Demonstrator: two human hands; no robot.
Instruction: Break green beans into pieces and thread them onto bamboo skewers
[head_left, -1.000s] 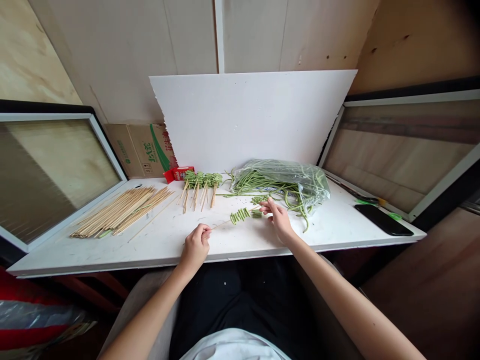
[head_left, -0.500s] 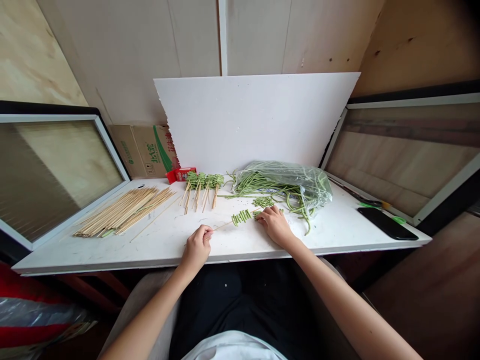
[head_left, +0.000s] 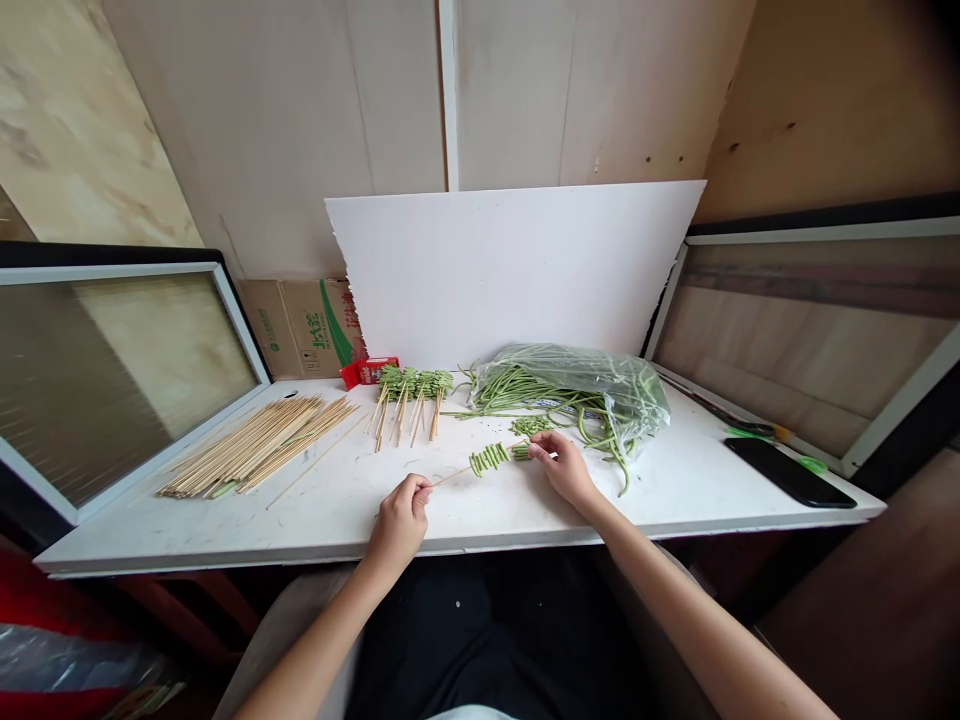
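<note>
Here, left hand (head_left: 403,517): closed in a pinch on the near end of a thin bamboo skewer (head_left: 457,474), low over the front of the tabletop (head_left: 315,500)
Right hand (head_left: 564,466): fingers pinched on the far end of the same skewer, on a small green bean piece (head_left: 520,452) at its tip; whether that piece is already threaded is too small to tell
Threaded beans (head_left: 489,458): a short row of cut green pieces side by side on the skewer, between the two hands, nearer the right one
Loose cut pieces (head_left: 531,425): a small heap just beyond the right hand, individual pieces hard to separate
Bag of long beans (head_left: 570,385): clear plastic, lying at the back right, stalks spilling from its mouth; contents blurred by the film
Finished skewers (head_left: 411,392): a fanned bunch with green tops, back centre, count unclear
Bare skewers (head_left: 259,445): a loose pile to the left, well apart from the hands
Red box (head_left: 367,371): small, behind the finished skewers, print unreadable
Cardboard box (head_left: 304,326): partly hidden behind the white board (head_left: 510,270)
Phone (head_left: 790,472): dark, face down or off, near the right edge
Green-handled tool (head_left: 750,430): beyond the phone, mostly hidden by the frame edge
</note>
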